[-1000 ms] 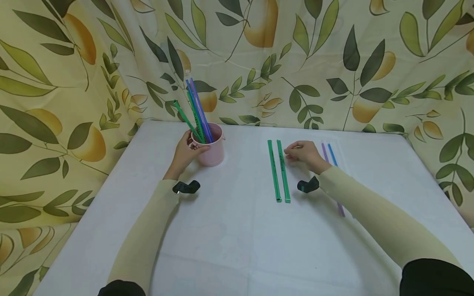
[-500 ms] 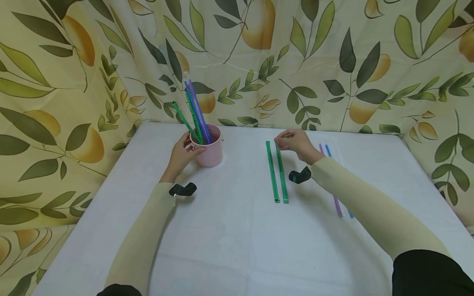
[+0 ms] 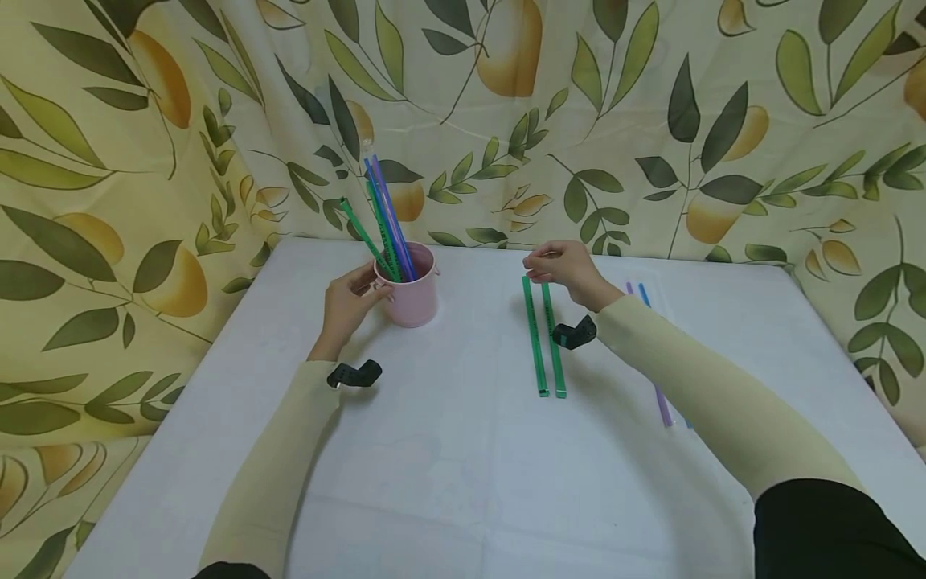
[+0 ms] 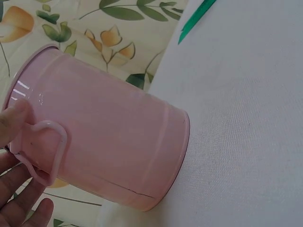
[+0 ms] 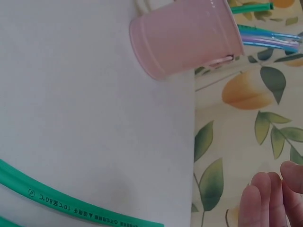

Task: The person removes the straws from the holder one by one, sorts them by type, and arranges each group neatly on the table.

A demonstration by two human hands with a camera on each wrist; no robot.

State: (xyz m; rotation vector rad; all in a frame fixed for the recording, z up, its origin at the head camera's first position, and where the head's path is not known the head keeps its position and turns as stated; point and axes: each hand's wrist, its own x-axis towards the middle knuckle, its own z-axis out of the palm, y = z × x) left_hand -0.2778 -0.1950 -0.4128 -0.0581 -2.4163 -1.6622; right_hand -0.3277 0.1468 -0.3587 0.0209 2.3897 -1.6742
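Note:
A pink bucket [image 3: 412,301] stands at the back left, with green-wrapped, blue and purple drinking straws [image 3: 387,221] leaning in it. My left hand [image 3: 347,305] holds the bucket's left side. In the left wrist view, the thumb [image 4: 14,120] lies on the wall near the rim, and the fingers are by the wire side handle [image 4: 59,149]. Two green-wrapped straws [image 3: 535,338] [image 3: 553,342] lie side by side on the table. Over their far ends hovers my right hand [image 3: 567,269], its fingers loosely bent and nothing showing between them. Printing shows on one green wrapper [image 5: 71,203].
On the right, a purple straw [image 3: 662,406] and a blue straw [image 3: 644,294] lie partly hidden under the right forearm. A white cloth [image 3: 434,450] covers the table. Behind it hangs a leaf-and-fruit patterned curtain [image 3: 463,121].
My right hand has moved left from beside the right green straw to above the far ends of both. My left hand has shifted slightly left on the bucket, its hold looser.

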